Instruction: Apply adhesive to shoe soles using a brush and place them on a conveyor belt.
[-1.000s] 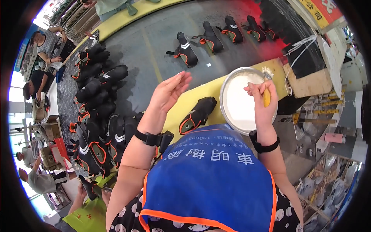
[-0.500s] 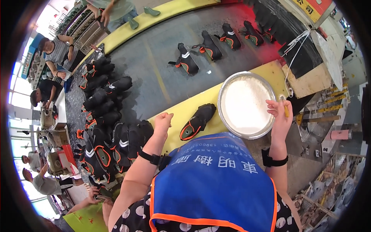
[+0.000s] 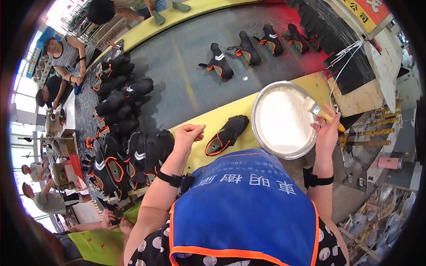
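Observation:
My right hand [image 3: 327, 133] grips a paintbrush [image 3: 316, 110] by its yellow handle. Its pale bristles point up and left over the right side of a round metal basin [image 3: 254, 128], which holds white liquid [image 3: 282, 122]. A single black shoe [image 3: 228, 135] with orange trim and a green inside lies on the yellow ledge [image 3: 235, 110], between the basin and my left hand [image 3: 188, 136]. That hand is closed, thumb and fingertips pressed together, with nothing visible in it. It hovers just left of the shoe, not touching it.
Several similar black shoes [image 3: 106, 166] crowd together on the left. Others [image 3: 220, 62] stand on the grey belt [image 3: 166, 88] toward a red-lit area at the far right. A co-worker in a green apron [image 3: 100, 246] handles a shoe at lower left. A white cord [image 3: 339, 73] hangs at right.
The brush in my right hand has swung leftward, its bristles now over the basin. My left hand has gone from a fist to a pinch. At lower left, the co-worker has come further into view.

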Demonstrator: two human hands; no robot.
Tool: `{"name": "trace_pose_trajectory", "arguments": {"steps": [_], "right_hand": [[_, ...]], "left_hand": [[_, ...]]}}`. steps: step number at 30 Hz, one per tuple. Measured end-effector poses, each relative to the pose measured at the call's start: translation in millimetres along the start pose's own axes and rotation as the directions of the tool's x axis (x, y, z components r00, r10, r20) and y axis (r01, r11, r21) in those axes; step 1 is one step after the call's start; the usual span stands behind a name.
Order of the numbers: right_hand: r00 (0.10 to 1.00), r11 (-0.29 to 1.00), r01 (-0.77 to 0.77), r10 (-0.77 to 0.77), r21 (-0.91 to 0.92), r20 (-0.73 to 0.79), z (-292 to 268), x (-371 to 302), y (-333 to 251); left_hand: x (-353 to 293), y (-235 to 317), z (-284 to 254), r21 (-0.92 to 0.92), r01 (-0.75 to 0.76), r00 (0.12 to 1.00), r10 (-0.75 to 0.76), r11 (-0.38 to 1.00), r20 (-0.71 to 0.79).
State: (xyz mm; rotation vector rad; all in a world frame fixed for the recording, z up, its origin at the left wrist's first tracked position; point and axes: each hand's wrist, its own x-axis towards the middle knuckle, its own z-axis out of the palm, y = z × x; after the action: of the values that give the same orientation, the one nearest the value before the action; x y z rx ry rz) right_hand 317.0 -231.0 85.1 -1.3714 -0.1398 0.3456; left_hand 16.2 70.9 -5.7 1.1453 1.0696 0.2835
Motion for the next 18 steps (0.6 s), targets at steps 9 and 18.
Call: {"name": "trace_pose_trajectory", "arguments": {"steps": [9, 18], "right_hand": [[0.939, 0.886, -0.248, 0.319, 0.392, -0.127, -31.6, 36.0, 21.9], [0.97, 0.916, -0.201, 0.236, 0.348, -0.062, -29.2, 34.2, 30.8]], "left_hand": [[0.7, 4.7, -5.8, -0.34, -0.031, 0.999, 0.036, 0.94, 0.007], [-13.2, 2.9, -4.6, -0.165, 0.007, 0.999, -0.002, 0.986, 0.033]]}}
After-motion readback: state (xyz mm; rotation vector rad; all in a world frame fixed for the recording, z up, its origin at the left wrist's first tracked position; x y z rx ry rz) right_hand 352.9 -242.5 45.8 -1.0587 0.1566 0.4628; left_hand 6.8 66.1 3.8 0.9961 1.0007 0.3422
